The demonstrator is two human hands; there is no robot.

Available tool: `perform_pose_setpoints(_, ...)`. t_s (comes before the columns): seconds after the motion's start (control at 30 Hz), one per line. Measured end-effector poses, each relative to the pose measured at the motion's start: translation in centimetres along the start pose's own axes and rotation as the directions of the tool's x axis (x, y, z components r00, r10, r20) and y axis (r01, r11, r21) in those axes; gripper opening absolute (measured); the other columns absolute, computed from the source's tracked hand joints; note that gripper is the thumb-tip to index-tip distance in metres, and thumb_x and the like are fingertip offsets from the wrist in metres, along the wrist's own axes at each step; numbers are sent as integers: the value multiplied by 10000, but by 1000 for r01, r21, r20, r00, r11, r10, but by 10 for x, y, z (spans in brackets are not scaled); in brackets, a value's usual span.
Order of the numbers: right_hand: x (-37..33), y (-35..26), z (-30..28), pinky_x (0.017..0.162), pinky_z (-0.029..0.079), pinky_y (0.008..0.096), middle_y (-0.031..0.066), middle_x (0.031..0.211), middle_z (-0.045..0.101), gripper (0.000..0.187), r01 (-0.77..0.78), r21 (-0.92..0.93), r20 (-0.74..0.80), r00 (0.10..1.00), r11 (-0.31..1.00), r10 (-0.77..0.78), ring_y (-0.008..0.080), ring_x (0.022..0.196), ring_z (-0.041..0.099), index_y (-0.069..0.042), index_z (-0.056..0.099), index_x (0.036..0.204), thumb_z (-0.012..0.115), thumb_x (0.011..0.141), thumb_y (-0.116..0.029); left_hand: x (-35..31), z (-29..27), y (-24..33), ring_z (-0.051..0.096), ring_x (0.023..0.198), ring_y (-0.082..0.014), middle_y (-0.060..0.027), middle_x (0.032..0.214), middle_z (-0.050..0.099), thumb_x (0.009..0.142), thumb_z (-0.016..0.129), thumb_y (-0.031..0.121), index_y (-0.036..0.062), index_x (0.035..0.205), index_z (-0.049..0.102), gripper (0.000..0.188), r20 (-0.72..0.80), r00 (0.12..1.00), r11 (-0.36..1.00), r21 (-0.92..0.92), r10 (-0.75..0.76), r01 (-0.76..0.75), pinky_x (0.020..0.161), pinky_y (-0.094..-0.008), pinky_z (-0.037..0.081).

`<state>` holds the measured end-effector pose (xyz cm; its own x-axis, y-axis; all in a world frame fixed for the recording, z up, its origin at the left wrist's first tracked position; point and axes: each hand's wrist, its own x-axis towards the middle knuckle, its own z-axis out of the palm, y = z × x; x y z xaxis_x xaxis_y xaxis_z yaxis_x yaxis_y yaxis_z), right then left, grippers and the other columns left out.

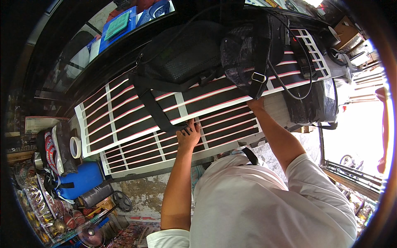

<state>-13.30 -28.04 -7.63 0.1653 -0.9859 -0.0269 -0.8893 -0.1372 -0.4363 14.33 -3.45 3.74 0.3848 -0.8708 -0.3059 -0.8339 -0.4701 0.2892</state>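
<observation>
Two overlapping dark sheets with white and red lines lie on the counter. My left hand [189, 135] is closed at the front edge of the upper striped sheet [124, 109], its thumb over the white border. A loose black strap [156, 109] hangs down from a black bag [182, 51] and meets the fingers of this hand. Under the upper sheet, the lower striped sheet [144, 151] sticks out toward me. Farther right, my right hand [255, 104] reaches to the upper sheet's edge below a buckled strap [259, 77]; its fingers are hidden there.
A roll of white tape [75, 147] stands by the sheets' left end. Below it are a blue container [84, 180] and a fan [91, 234]. Another black bag [312, 101] sits at the right. A black cable [285, 84] loops over the upper sheet.
</observation>
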Motion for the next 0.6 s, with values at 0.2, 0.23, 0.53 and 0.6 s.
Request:
perform_pose_setpoints(0.2,3,-11,-10,1036,541,561,159,1375,715,573,-57,-29,109,992,998,60,420,1284,675,-140,646,1406,710,959,-493,-1,-3,0,576,1407,-393,-183,1533,611,1054,661,373,90,1524,584,554,16,1000,1000,-9,-16,16,1157,-550,491)
perform_pose_setpoints(0.23,5,-10,-11,1034,542,568,159,1370,717,564,-56,-65,133,989,996,64,425,1276,678,-140,647,1402,706,963,-488,-1,-3,0,576,1407,-394,-183,1531,613,1050,666,369,89,1524,584,556,9,1000,1000,-10,-6,6,1157,-549,489)
perform_pose_setpoints(0.53,-8,-28,-31,988,586,540,172,1240,763,436,29,4,25,999,1000,-29,423,1195,712,-106,707,1275,754,939,-381,-2,0,-2,582,1395,-404,-185,1512,628,1023,700,343,81,1507,596,560,-13,1000,1000,-1,9,-9,1154,-559,480)
perform_pose_setpoints(0.6,-10,-26,-36,984,593,524,183,1221,764,418,73,97,-38,997,993,-70,428,1186,711,-92,708,1260,762,935,-350,-2,2,-3,583,1394,-403,-188,1509,630,1023,699,340,80,1503,600,555,-20,1000,1000,5,10,-10,1155,-563,477)
